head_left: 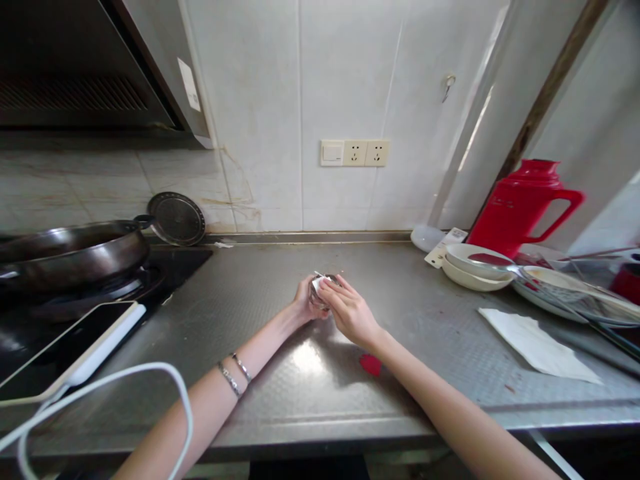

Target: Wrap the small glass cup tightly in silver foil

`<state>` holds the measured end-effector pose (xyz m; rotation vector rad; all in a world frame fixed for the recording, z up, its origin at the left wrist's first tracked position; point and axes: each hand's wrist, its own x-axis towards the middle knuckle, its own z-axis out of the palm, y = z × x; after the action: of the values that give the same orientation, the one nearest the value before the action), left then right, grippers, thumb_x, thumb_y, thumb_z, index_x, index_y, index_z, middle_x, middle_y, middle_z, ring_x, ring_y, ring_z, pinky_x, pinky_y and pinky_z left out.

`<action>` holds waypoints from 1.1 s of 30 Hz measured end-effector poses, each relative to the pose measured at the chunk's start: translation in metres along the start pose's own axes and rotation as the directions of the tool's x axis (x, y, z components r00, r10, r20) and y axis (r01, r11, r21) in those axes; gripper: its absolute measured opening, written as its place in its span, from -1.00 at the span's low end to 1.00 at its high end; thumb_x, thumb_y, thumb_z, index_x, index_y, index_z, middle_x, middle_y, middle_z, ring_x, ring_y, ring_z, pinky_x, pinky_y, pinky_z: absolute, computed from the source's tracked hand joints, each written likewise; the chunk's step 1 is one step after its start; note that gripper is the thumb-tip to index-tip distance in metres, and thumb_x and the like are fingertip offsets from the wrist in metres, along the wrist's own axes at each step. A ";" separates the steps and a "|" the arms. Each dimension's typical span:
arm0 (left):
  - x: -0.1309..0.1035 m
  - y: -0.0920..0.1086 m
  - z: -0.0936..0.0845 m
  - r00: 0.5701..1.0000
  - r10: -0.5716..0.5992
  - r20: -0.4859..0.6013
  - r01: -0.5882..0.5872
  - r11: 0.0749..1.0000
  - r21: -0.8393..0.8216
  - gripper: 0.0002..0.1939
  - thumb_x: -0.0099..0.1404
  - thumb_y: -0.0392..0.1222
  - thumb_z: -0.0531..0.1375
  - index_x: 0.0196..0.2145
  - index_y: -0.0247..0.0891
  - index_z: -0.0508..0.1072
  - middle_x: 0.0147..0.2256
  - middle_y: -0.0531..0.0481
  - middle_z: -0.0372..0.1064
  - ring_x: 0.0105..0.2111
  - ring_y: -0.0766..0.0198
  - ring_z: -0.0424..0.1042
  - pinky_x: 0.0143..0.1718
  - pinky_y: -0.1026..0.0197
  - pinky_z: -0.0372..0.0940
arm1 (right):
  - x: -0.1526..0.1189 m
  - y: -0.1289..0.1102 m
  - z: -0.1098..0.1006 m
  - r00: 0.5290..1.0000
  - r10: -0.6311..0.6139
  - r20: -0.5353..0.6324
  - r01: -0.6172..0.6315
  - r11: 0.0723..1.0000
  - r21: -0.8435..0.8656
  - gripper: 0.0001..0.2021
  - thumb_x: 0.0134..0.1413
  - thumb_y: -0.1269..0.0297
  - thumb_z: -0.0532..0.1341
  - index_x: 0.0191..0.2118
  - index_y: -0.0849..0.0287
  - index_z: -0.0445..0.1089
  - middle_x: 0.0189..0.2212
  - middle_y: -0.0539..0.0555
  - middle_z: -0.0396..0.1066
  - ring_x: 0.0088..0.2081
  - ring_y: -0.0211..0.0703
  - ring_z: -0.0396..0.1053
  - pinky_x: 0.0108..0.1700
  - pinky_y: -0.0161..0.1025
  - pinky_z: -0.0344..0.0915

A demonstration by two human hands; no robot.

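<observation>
Over the middle of the steel counter, my left hand [306, 301] is wrapped round a small, round, glassy container [315, 293]. My right hand [353, 313] presses a piece of white tissue [323, 283] against the container's top, fingers together. Both hands hide most of the container, so its full shape and contents cannot be made out. Two bracelets circle my left wrist. A small red scrap [370, 365] lies on the counter below my right forearm.
At left, a pan [75, 253] sits on the stove beside a phone [75, 347] with a white cable. A red thermos [523, 207], stacked bowls [475, 270], utensils and a folded white paper [540, 347] occupy the right. Wall sockets [355, 153] are ahead.
</observation>
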<state>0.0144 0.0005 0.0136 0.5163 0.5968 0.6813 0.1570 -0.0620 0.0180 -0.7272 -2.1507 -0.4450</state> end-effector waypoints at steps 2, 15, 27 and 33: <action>0.000 0.001 -0.002 0.999 0.041 -0.032 -0.039 0.998 0.049 -0.56 0.25 0.11 -0.02 -0.43 -0.33 0.41 -0.68 -0.02 0.32 -0.71 0.25 0.28 -0.69 0.26 0.16 | -0.001 -0.004 0.000 0.999 -0.022 -0.025 0.022 0.999 0.033 -0.61 0.17 0.56 -0.02 0.08 0.25 0.28 0.00 0.26 0.42 0.13 -0.08 0.31 0.22 0.08 0.17; 0.001 0.008 -0.004 0.998 0.008 0.065 -0.027 0.953 0.301 -0.40 0.22 0.15 -0.14 -0.21 -0.44 0.42 -0.51 -0.32 0.45 -0.71 0.14 0.32 -0.72 0.23 0.14 | 0.003 0.017 -0.018 0.848 0.380 -0.369 -0.310 0.921 0.236 -0.70 0.27 0.41 -0.01 0.01 0.05 0.36 -0.07 0.11 0.48 -0.03 -0.07 0.45 0.26 0.22 0.05; -0.003 0.002 0.008 0.996 0.093 0.013 -0.093 0.971 0.221 -0.44 0.26 0.12 -0.16 -0.33 -0.38 0.44 -0.60 -0.18 0.40 -0.72 0.17 0.31 -0.74 0.24 0.12 | -0.006 0.018 0.000 0.996 0.094 0.003 -0.094 0.995 0.031 -0.55 0.16 0.59 -0.04 0.15 0.20 0.21 0.08 0.23 0.35 0.20 -0.07 0.20 0.24 0.14 0.12; -0.003 0.005 0.005 0.981 0.159 -0.108 -0.151 0.985 0.078 -0.56 0.25 0.04 -0.06 -0.35 -0.37 0.44 -0.66 -0.04 0.32 -0.70 0.25 0.28 -0.67 0.26 0.17 | -0.006 0.003 0.005 0.994 0.098 -0.045 -0.091 0.986 0.139 -0.59 0.23 0.54 -0.02 0.15 0.16 0.21 0.04 0.22 0.40 0.15 -0.08 0.28 0.23 0.14 0.14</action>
<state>0.0136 0.0003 0.0206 0.5962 0.6938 0.8445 0.1590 -0.0596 0.0103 -0.7289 -2.0653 -0.2603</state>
